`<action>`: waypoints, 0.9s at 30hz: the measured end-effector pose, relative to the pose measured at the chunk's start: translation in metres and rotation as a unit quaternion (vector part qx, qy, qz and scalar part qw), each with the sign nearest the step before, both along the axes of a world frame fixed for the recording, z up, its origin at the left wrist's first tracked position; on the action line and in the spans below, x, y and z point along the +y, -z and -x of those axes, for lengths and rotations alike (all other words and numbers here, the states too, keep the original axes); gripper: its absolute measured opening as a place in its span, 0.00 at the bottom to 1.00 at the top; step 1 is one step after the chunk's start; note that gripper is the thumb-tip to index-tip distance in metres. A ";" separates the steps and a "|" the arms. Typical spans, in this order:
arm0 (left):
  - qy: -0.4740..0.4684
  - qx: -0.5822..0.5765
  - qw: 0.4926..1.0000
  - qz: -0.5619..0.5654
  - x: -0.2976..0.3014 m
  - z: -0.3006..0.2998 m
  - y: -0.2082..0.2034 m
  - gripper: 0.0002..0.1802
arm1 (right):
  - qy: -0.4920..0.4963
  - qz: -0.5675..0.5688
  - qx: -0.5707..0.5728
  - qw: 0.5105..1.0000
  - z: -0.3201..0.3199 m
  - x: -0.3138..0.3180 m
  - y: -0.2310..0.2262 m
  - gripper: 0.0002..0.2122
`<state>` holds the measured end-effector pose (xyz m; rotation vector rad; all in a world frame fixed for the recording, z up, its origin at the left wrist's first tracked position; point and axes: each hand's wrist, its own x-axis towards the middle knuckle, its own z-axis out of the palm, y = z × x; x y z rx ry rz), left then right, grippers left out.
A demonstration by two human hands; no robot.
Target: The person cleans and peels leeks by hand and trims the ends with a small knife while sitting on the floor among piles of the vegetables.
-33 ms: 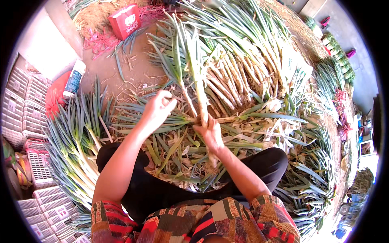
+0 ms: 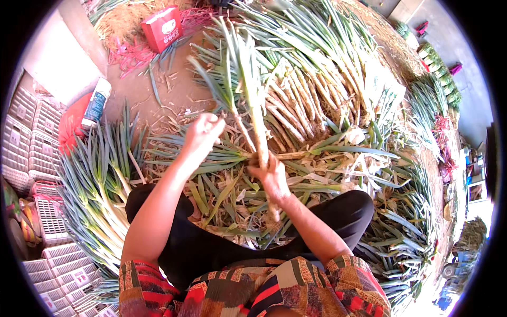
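My right hand (image 2: 272, 179) is wrapped round the lower stem of a long green onion (image 2: 259, 124). This onion stands nearly upright from where I sit, with its root end down by my legs and its green leaves pointing away from me. A second, thinner green onion (image 2: 240, 127) slants just left of it, its lower end by my right hand's fingers. My left hand (image 2: 203, 134) hovers left of both, apart from them, with curled fingers pressed together; whatever they may hold is hidden. Loose peeled leaves (image 2: 232, 203) cover the floor beneath my hands.
Unpeeled green onions (image 2: 311, 100) lie in a big pile ahead. Cleaner ones (image 2: 108, 195) are heaped at my left, beside stacked plastic crates (image 2: 47, 132). A white bottle (image 2: 96, 103) and a red bag (image 2: 161, 29) stand at the far left. Leafy trimmings (image 2: 401, 232) spread at right.
My left hand has shifted slightly left and away from me. The green onion in my right hand has tipped a little to the left.
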<state>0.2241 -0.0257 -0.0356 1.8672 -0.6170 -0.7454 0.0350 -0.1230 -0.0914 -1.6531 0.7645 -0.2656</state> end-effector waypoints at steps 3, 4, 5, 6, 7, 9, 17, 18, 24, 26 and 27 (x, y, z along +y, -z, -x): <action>-0.045 0.136 0.987 0.076 0.004 -0.011 -0.011 0.34 | -0.054 -0.018 -0.047 0.997 0.019 0.043 -0.014 0.24; 0.002 0.213 0.963 0.166 0.007 -0.017 -0.011 0.32 | -0.101 0.001 -0.056 0.993 0.026 0.055 -0.016 0.25; -0.001 0.280 0.928 0.246 0.011 -0.018 -0.014 0.31 | -0.135 0.027 -0.049 0.989 0.032 0.069 -0.013 0.27; -0.002 0.347 0.880 0.324 0.014 -0.013 -0.023 0.29 | -0.166 0.055 -0.040 0.984 0.041 0.079 -0.010 0.29; -0.010 0.304 0.892 0.334 0.019 -0.003 -0.032 0.27 | -0.204 0.062 -0.079 0.974 0.047 0.084 -0.003 0.32; -0.034 0.329 0.884 0.330 0.033 -0.006 -0.029 0.21 | -0.206 0.033 -0.031 0.978 0.049 0.082 -0.013 0.30; -0.213 0.274 0.884 0.313 0.037 0.012 -0.010 0.18 | -0.038 0.380 -0.178 0.907 -0.050 0.062 -0.060 0.20; -0.216 0.271 0.882 0.319 0.036 0.011 -0.002 0.20 | -0.020 0.419 -0.167 0.892 -0.059 0.065 -0.063 0.19; -0.211 0.303 0.868 0.331 0.041 0.007 -0.007 0.20 | -0.064 0.477 -0.313 0.819 -0.064 0.068 -0.068 0.12; -0.219 0.298 0.874 0.315 0.040 0.014 -0.016 0.18 | -0.150 0.424 -0.304 0.840 -0.052 0.069 -0.076 0.12; -0.189 0.296 0.872 0.341 0.038 0.013 -0.015 0.16 | -0.195 0.440 -0.278 0.831 -0.049 0.066 -0.072 0.11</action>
